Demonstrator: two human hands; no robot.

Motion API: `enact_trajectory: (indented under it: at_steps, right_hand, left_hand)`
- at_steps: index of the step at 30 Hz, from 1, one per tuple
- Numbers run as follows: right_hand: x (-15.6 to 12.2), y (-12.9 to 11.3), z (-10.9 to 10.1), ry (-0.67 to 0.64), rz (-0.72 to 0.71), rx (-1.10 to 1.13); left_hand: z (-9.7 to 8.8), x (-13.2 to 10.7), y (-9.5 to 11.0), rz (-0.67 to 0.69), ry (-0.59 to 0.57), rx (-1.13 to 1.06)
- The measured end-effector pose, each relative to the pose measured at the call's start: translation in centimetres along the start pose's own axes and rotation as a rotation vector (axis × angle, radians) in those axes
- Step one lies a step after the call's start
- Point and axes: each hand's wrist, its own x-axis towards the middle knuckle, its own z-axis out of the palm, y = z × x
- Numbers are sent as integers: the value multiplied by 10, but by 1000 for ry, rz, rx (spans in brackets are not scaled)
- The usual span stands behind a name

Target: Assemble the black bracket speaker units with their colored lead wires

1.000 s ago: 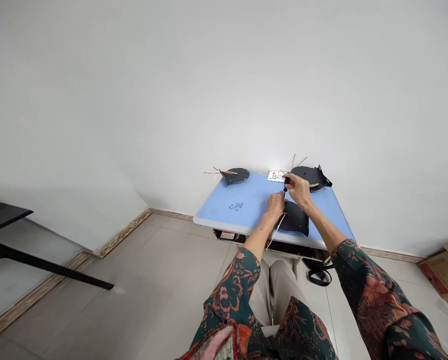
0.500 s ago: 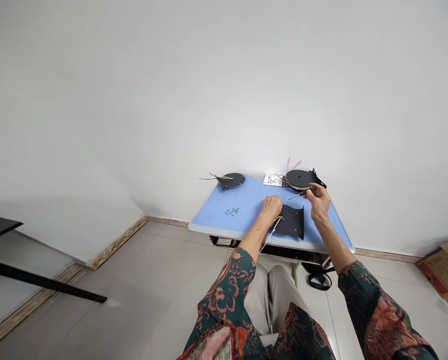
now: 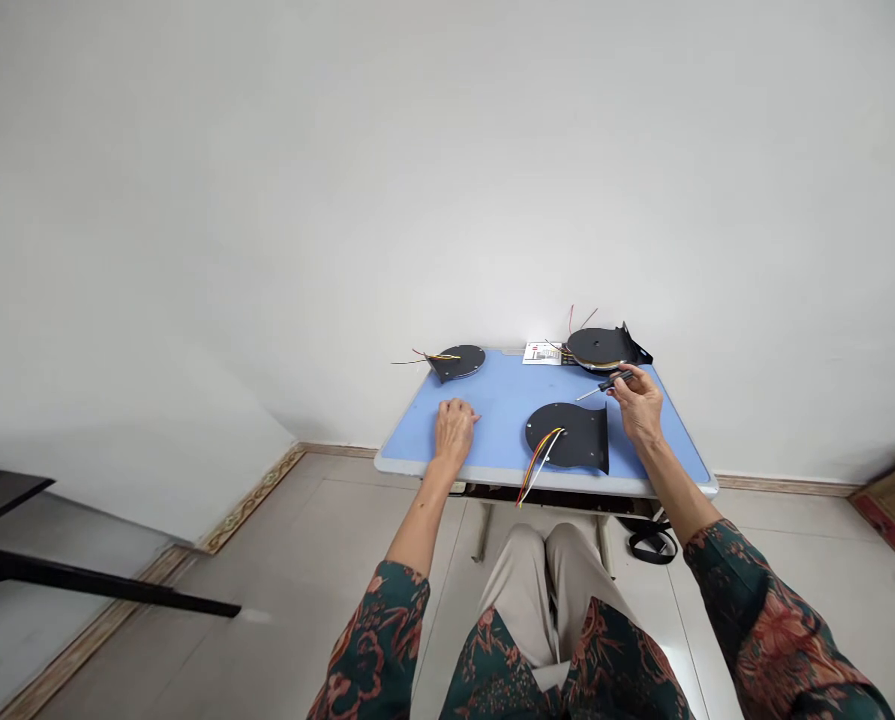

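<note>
Left hand (image 3: 454, 430) has come off the plate (image 3: 576, 437) and shifted left. It now sits palm-down on the table (image 3: 507, 400) near the front-left edge. Fingers are bent, tips on the surface. Can't tell if anything is pinched under them. The small screws seen at that spot earlier are now out of sight beneath the hand.

Right hand (image 3: 638, 405) is roughly where it was half a second ago, just right of the plate's far corner. It still grips the screwdriver (image 3: 603, 386), fingers closed round the black handle. The shaft points left and slightly toward the person, clear of the plate.

Plate is now fully uncovered. It lies flat near the front edge, between the two hands, touched by neither. Its wires (image 3: 541, 452) (yellow, red, white) run off the left side and hang over the table edge.

Unchanged at the back:
- Black disc (image 3: 462, 360) with wires, far-left corner.
- Black stack (image 3: 601, 347) with red wires, far right, just beyond the screwdriver.
- White card (image 3: 543, 352), beside the stack.
</note>
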Motion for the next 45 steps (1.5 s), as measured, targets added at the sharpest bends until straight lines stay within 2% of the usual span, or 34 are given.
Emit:
enact_trajectory:
  at_steps: [2,4,6,8,11,13,15,18,24,27,31,35,40,45]
  right_hand:
    - [-2,-1,3,-46,-6,-25]
    - [-4,-1,4,-73,-3,-39]
    - [-5,-1,5,-86,16,-41]
    - [-5,0,5,-100,44,-42]
    - [-6,3,5,-123,92,-69]
    - [-9,4,5,-124,133,-108]
    - [-13,5,3,-110,174,-151]
    - [-20,3,-4,-53,208,-194]
    - [-42,-8,-20,57,246,-214]
    - [-51,-16,-19,55,251,-253]
    - [-41,-31,-2,22,68,-252]
    - [-8,-37,26,-103,-141,-364]
    - [27,-19,53,-231,-349,-629]
    - [39,-1,59,-311,-443,-718]
  left_hand:
    - [4,-3,-6,31,59,-48]
    - [5,-8,-3,57,151,-107]
    - [3,-18,11,69,278,-177]
    - [1,-38,36,88,381,-255]
    - [2,-75,88,143,336,-359]
    - [6,-93,119,92,244,-400]
    - [9,-99,137,37,145,-423]
    - [11,-86,138,37,23,-447]
    - [3,-36,101,178,-150,-473]
    - [-2,-20,92,139,-202,-487]
    - [-9,-14,89,88,-261,-501]
    - [-22,-6,91,36,-264,-587]
    - [-29,27,105,-43,-255,-560]
    - [-13,61,129,5,-247,-534]
